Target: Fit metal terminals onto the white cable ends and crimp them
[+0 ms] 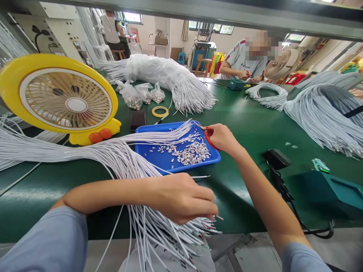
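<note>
My right hand [224,139] is closed around red-handled scissors [209,138], their metal tips over the right end of a blue tray [214,158]. In the tray lie many small shiny metal pieces [193,153], and ends of white cables [170,134] reach across it. Closer to me, my left hand [184,198] is closed in a pinch on a white cable [219,217], whose end pokes out past the fingertips. Beneath this hand, a bundle of white cables [147,223] hangs over the table edge, with coloured wires showing at the tips.
A yellow fan [93,83] stands left. Behind the tray are a phone [138,120], yellow tape [160,111], bags of metal pieces [136,97] and a wrapped cable bundle [159,70]. A teal device [331,189] and black adapter [276,158] sit right. A co-worker [241,56] works opposite.
</note>
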A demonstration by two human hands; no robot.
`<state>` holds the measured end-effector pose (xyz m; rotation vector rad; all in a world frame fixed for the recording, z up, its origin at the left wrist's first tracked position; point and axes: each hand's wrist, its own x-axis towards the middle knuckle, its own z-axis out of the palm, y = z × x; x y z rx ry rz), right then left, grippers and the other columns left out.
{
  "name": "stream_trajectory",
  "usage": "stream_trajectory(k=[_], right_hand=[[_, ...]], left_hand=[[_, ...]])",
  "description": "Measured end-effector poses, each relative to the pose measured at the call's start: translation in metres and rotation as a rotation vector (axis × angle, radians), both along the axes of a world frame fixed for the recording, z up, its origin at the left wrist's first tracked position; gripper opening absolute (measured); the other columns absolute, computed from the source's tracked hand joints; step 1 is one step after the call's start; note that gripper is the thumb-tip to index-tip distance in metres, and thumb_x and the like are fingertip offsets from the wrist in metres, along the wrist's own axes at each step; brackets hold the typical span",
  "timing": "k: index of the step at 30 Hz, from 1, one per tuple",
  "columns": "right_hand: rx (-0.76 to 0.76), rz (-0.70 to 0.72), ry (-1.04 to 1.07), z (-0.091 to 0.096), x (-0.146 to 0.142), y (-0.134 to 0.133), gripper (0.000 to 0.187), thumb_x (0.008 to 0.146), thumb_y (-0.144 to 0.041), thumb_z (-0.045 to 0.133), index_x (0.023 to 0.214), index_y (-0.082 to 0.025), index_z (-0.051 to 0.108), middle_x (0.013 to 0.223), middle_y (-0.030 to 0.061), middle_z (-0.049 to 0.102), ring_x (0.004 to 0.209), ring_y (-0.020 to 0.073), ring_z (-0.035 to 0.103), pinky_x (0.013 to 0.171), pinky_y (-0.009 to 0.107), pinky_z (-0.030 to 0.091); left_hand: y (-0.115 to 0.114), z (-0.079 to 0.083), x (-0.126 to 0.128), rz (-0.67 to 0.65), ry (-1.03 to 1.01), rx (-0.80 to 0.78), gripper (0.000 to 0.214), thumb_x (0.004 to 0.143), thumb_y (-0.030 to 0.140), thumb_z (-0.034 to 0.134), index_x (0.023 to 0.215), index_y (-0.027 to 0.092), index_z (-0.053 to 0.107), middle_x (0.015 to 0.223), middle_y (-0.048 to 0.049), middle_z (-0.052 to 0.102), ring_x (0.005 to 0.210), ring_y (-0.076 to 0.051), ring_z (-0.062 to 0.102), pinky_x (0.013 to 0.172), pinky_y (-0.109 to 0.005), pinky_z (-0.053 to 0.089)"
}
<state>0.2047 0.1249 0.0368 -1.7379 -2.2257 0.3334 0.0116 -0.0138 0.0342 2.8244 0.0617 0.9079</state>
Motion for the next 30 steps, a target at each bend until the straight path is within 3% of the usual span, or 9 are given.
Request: stream_trajectory(k=[3, 6, 11, 15, 17, 19, 22, 25, 30], right_hand=[[-0.011, -0.047, -0.02, -0.002, 0.003, 0.006, 0.017, 0.072, -0.029, 0.057, 0.06, -0.017, 0.058, 0.057, 0.0046, 0.056, 0.053, 0.0115, 0.039, 0.053, 0.026, 0.028], [-0.003, -0.083, -0.023, 0.0, 0.004, 0.006, 0.016, 0.071, -0.028, 0.056, 0.06, -0.017, 0.057, 0.059, 0.0052, 0.056, 0.054, 0.0125, 0.039, 0.054, 0.027, 0.028], [0.011, -0.076, 0.002, 0.007, 0.002, 0.001, 0.018, 0.071, -0.033, 0.059, 0.061, -0.018, 0.056, 0.06, 0.0034, 0.055, 0.057, 0.0132, 0.041, 0.056, 0.027, 0.031], [0.023, -0.08, 0.037, 0.011, 0.001, -0.001, 0.02, 0.071, -0.035, 0.061, 0.062, -0.018, 0.057, 0.057, 0.0023, 0.053, 0.057, 0.0135, 0.042, 0.056, 0.027, 0.032], [0.052, -0.09, 0.06, 0.012, 0.002, -0.002, 0.022, 0.071, -0.036, 0.061, 0.06, -0.018, 0.054, 0.056, 0.0015, 0.052, 0.057, 0.0131, 0.041, 0.055, 0.027, 0.032], [0.085, -0.096, 0.08, 0.014, 0.002, -0.004, 0.024, 0.071, -0.037, 0.061, 0.059, -0.019, 0.052, 0.055, 0.0007, 0.05, 0.056, 0.0125, 0.04, 0.054, 0.027, 0.031], [0.106, -0.093, 0.115, 0.017, 0.002, -0.007, 0.024, 0.07, -0.038, 0.062, 0.059, -0.019, 0.052, 0.055, 0.0, 0.05, 0.055, 0.0118, 0.039, 0.053, 0.027, 0.031], [0.11, -0.074, 0.135, 0.02, -0.001, -0.011, 0.022, 0.071, -0.036, 0.062, 0.061, -0.018, 0.054, 0.056, 0.0007, 0.053, 0.056, 0.0122, 0.041, 0.054, 0.027, 0.031], [0.111, -0.061, 0.141, 0.024, -0.004, -0.017, 0.017, 0.072, -0.031, 0.06, 0.062, -0.018, 0.056, 0.058, 0.0023, 0.056, 0.057, 0.0135, 0.044, 0.054, 0.027, 0.032]], left_hand=[[-0.004, -0.011, 0.005, 0.019, 0.049, 0.165, 0.026, 0.094, 0.019, 0.043, 0.08, 0.012, 0.064, 0.063, 0.0, 0.051, 0.046, -0.01, 0.039, 0.04, -0.029, 0.034], [-0.007, -0.02, 0.008, -0.016, 0.081, 0.205, 0.029, 0.095, 0.021, 0.042, 0.073, 0.014, 0.06, 0.063, 0.0003, 0.048, 0.049, -0.01, 0.043, 0.041, -0.028, 0.037], [-0.015, -0.03, 0.016, -0.101, 0.221, 0.176, 0.021, 0.093, 0.014, 0.047, 0.077, 0.014, 0.062, 0.073, -0.0016, 0.056, 0.057, -0.01, 0.05, 0.045, -0.03, 0.04], [-0.003, -0.029, 0.02, -0.097, 0.249, 0.127, 0.028, 0.097, 0.032, 0.044, 0.093, 0.016, 0.066, 0.09, -0.0049, 0.064, 0.08, -0.014, 0.059, 0.065, -0.029, 0.048], [0.016, -0.023, 0.013, 0.045, 0.255, 0.131, 0.029, 0.098, 0.032, 0.041, 0.104, 0.016, 0.064, 0.099, -0.0069, 0.066, 0.088, -0.016, 0.06, 0.072, -0.03, 0.049], [0.043, -0.016, 0.001, 0.336, 0.371, 0.128, 0.022, 0.093, 0.015, 0.044, 0.098, 0.015, 0.066, 0.096, -0.0077, 0.067, 0.088, -0.018, 0.062, 0.067, -0.029, 0.047], [0.085, -0.011, -0.023, 0.792, 0.706, 0.015, 0.025, 0.083, 0.001, 0.047, 0.092, 0.014, 0.067, 0.091, -0.0097, 0.069, 0.088, -0.021, 0.066, 0.067, -0.028, 0.047], [0.115, -0.017, -0.04, 0.924, 0.806, -0.046, 0.023, 0.078, -0.001, 0.05, 0.087, 0.011, 0.068, 0.087, -0.014, 0.07, 0.084, -0.024, 0.068, 0.067, -0.028, 0.048], [0.131, -0.032, -0.045, 0.925, 0.836, -0.094, 0.023, 0.075, -0.001, 0.054, 0.087, 0.011, 0.069, 0.088, -0.0145, 0.071, 0.086, -0.024, 0.069, 0.069, -0.026, 0.049]])
